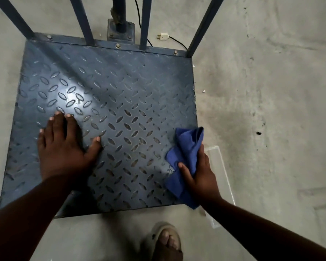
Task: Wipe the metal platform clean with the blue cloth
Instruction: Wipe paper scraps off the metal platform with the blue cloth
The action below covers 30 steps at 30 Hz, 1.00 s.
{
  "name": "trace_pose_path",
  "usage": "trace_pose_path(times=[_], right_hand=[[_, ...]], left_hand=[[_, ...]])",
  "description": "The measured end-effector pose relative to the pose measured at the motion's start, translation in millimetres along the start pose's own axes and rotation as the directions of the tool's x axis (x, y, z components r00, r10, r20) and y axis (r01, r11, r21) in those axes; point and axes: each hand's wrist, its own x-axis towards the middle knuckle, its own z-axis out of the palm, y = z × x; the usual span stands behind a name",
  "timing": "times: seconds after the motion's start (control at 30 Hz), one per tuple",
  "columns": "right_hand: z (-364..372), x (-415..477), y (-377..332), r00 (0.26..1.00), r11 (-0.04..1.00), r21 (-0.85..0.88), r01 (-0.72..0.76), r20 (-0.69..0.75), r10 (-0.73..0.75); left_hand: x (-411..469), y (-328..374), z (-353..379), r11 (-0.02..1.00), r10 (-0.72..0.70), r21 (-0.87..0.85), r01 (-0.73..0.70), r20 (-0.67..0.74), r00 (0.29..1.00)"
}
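The blue cloth (186,146), judged soft, light and limp and so best held wadded, is being gripped in the right hand (199,174) at the metal platform's (120,81) near right corner, while the left hand (62,147) is being pressed flat, fingers straight, on its near left.

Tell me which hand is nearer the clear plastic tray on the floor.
Right. The right hand, gripping the blue cloth, is beside the tray; the left hand lies flat across the platform.

My left hand (64,147) presses flat on the platform (120,87); my right hand (201,176) grips the cloth (186,147) at its right edge.
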Motion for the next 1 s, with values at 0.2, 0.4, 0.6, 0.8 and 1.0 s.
trace_pose_path(times=[0.2,0.4,0.6,0.8,1.0], right_hand=[[-5,69,-17,0.997,0.999,-0.038,0.039,-0.059,-0.041],[-3,163,-49,0.974,0.931,-0.342,0.128,-0.135,-0.184],[0,158,-52,0.963,0.865,-0.467,0.183,-0.094,-0.254],[21,106,-68,0.854,0.735,-0.445,0.512,0.171,-0.491],[2,16,-16,0.586,0.483,-0.332,0.810,0.449,-0.674]], left_hand=[[2,1,0,1.000,0.011,-0.002,-0.011,-0.001,1.000],[3,-2,-1,0.999,0.040,0.003,-0.040,0.019,0.999],[-1,2,-4,0.999,0.048,0.011,-0.049,0.013,0.999],[-4,4,-6,0.998,0.055,-0.005,-0.055,-0.011,0.998],[-2,-1,-3,0.998,0.062,-0.004,-0.062,0.002,0.998]])
